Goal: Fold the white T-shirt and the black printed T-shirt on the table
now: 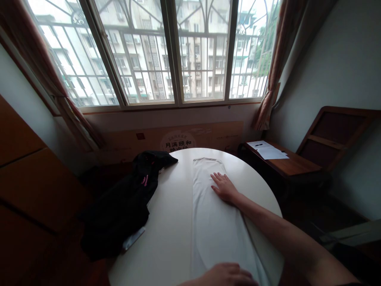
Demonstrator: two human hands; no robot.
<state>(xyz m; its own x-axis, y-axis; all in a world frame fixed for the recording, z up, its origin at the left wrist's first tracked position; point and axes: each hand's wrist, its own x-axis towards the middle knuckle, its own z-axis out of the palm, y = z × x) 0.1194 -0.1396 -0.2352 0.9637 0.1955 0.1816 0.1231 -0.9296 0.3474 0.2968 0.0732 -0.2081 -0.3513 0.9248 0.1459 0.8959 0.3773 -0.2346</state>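
Observation:
A long piece of folded white cloth (216, 226), perhaps a garment, lies lengthwise on the round white table (172, 222). It has some soft wrinkles, and its far end is near the table's back edge. My right hand (224, 186) rests flat on the upper part of the cloth, fingers spread, gripping nothing. At the bottom edge of the view my left hand (229, 275) lies across the near part of the same cloth. Its fingers look stretched out, though they are a little blurred and the hand is partly cut off.
A black garment (125, 210) with a small pink mark hangs over the table's left side. To the right stands a wooden chair (309, 159) with papers (269, 150) on its seat. Behind the table a printed cardboard panel (149, 137) leans below the barred window (175, 55).

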